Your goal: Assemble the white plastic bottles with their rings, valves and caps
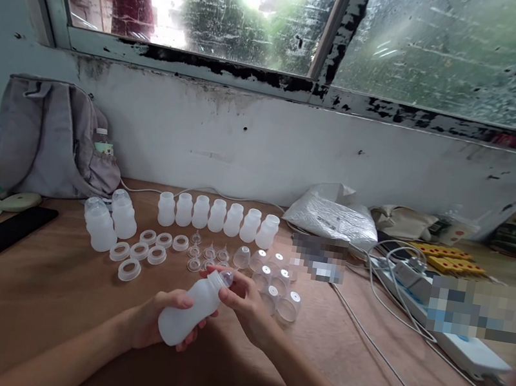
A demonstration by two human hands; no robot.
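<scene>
Fingertips of the right hand (245,301) pinch a small clear nipple-shaped piece (226,277) at the mouth of a translucent white plastic bottle (189,311), while the left hand (154,323) wraps closed around the bottle's base. The bottle is held just above the brown wooden table (51,291), close to the person; its long axis is tilted, base low toward the left, mouth raised toward the right and away. No writing can be read on it.

Beyond the hands, a row of seven matching white bottles (218,216) stands upright near the wall, with two more capped bottles (109,222) to the left. Seven white screw rings (148,251) lie in front of them, beside several small clear nipples (206,253) and a cluster of clear domed caps (273,283), too overlapped to count.

A grey fabric backpack (46,137) leans against the wall at left, a black phone (1,232) before it. A white power strip (459,345) lies at right; nearby labels are blurred.
</scene>
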